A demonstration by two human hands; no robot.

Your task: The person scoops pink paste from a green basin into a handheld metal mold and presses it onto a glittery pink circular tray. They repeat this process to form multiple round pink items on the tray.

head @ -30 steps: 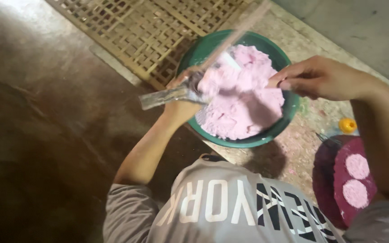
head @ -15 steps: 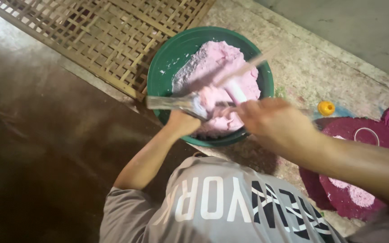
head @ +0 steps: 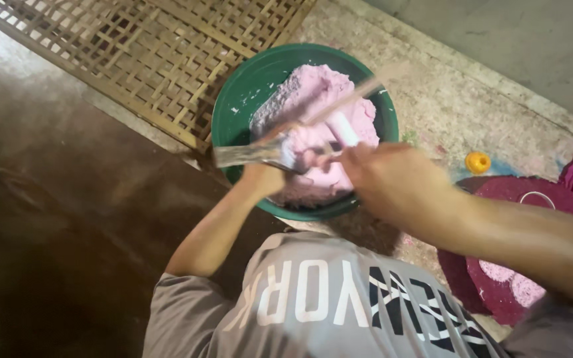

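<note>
Head view, looking straight down. Green bowl (head: pixel 233 99) sits on the floor, just in front of the person's chest, filled w/ a mound of pink dough-like mass (head: pixel 313 99).

Left hand (head: pixel 263 178) is at the bowl's near-left rim, clenched around a flat metal scraper (head: pixel 247 154). The blade's long axis runs roughly left-right, its free end sticking out past the rim to the left and the other end over the pink mass.

Right hand (head: pixel 392 179) comes in from the right, over the bowl's near edge. It is motion-blurred; it looks closed around a white cylindrical piece (head: pixel 343 129) and prob. the thin pale stick (head: pixel 359 93), but can't tell the exact grip. The stick's long axis runs diagonal, from near the hands up-right across the mass toward the far-right rim.

Key relation: the pink mass lies just beyond both hands, away from the body. The two hands are nearly touching at the near rim. Left is nearer the scraper end, right nearer the stick.

Other items: woven lattice mat (head: pixel 154 46) beyond-left of the bowl, touching or just beside its rim. Dark red round tray (head: pixel 499 192) w/ pale pink discs (head: pixel 499 270) lies to the right. A small orange cap (head: pixel 477 161) sits between bowl and tray. Person wears a grey shirt (head: pixel 313 298).
</note>
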